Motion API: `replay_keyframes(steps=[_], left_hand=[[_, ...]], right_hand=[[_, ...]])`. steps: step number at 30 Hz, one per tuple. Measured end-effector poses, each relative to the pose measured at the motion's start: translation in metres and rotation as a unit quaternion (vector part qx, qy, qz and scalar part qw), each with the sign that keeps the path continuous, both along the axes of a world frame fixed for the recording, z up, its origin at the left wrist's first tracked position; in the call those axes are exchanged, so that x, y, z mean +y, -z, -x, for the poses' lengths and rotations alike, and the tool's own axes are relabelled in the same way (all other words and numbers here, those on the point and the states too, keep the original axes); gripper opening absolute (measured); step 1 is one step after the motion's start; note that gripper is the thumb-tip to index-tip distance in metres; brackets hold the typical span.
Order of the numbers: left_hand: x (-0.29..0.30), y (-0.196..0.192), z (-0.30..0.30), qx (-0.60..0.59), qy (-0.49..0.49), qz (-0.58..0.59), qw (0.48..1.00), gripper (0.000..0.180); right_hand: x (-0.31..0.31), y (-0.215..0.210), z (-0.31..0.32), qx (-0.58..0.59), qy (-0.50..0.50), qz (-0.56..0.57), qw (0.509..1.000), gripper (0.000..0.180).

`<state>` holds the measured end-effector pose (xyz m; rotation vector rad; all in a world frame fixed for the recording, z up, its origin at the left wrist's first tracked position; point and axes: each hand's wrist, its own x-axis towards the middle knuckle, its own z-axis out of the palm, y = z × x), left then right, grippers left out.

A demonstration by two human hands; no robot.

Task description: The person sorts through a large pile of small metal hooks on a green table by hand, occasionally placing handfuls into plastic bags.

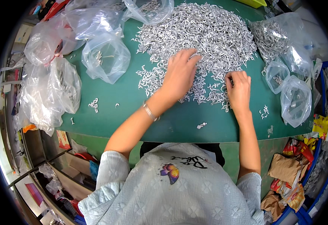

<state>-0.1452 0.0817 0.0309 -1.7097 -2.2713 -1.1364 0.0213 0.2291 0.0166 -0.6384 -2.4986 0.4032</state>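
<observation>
A broad heap of small silver-grey curved metal pieces [194,28] spreads over the green table [145,125]. My left hand [181,73] lies on the near left part of the heap, palm down, with its fingers stretched out and slightly apart. At the heap's near right edge, my right hand [239,88] has its fingers bent down and drawn together with the thumb among the pieces; whatever they pinch is too small to make out. A separate silver piece with rounded ends [202,125] lies near the table's front edge, between my forearms.
Small groups of pieces lie at the left [94,105] and right [264,111]. An open clear bag [106,58] with a few pieces stands left of the heap, near fuller plastic bags [64,84]. More bags [271,37] line the right side. A yellow-green tray [255,3] shows at the back.
</observation>
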Motion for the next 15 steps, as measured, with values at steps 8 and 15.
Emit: replay_keyframes(steps=[8, 15], left_hand=[[0.007, -0.005, -0.007, -0.038, 0.006, -0.017, 0.999, 0.036], [-0.061, -0.003, -0.073, -0.203, 0.142, 0.112, 0.962, 0.030]], right_hand=[[-0.050, -0.035, -0.024, 0.023, -0.132, 0.163, 0.977, 0.009], [-0.076, -0.028, -0.052, -0.084, -0.175, 0.174, 0.965, 0.012]])
